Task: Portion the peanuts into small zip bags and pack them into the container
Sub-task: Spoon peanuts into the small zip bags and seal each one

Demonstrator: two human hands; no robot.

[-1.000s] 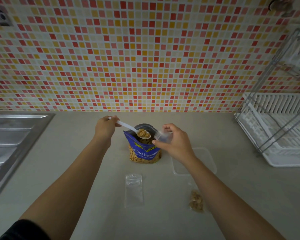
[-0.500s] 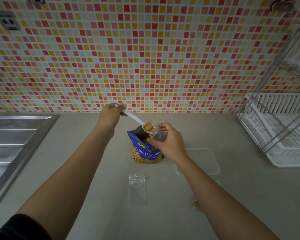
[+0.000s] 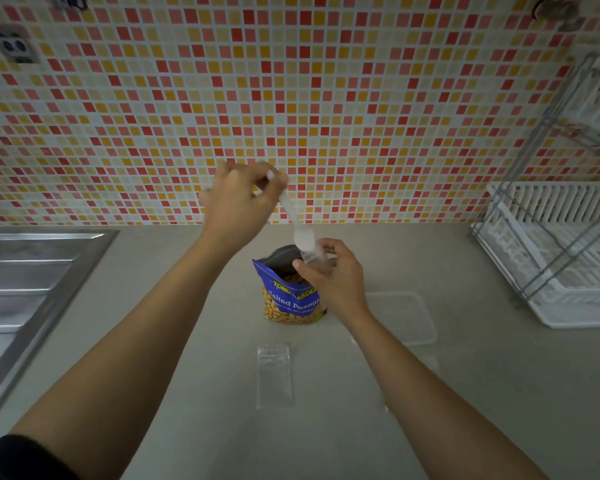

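Grey-beige desk (image 3: 499,393), both forearms reaching out over it. The blue foil "Salted Peanuts" pouch (image 3: 291,301) stands open mid-desk, with the clear rectangular plastic container (image 3: 407,317) just to its right. A spare clear zip bag (image 3: 274,375) lies flat nearer me. The left hand (image 3: 238,202) is raised and a bit blurry, fingers wrapped round a white plastic spoon (image 3: 297,226) tipped bowl-down. The right hand (image 3: 333,278) pinches a small clear zip bag (image 3: 314,256) over the pouch mouth, right at the spoon bowl.
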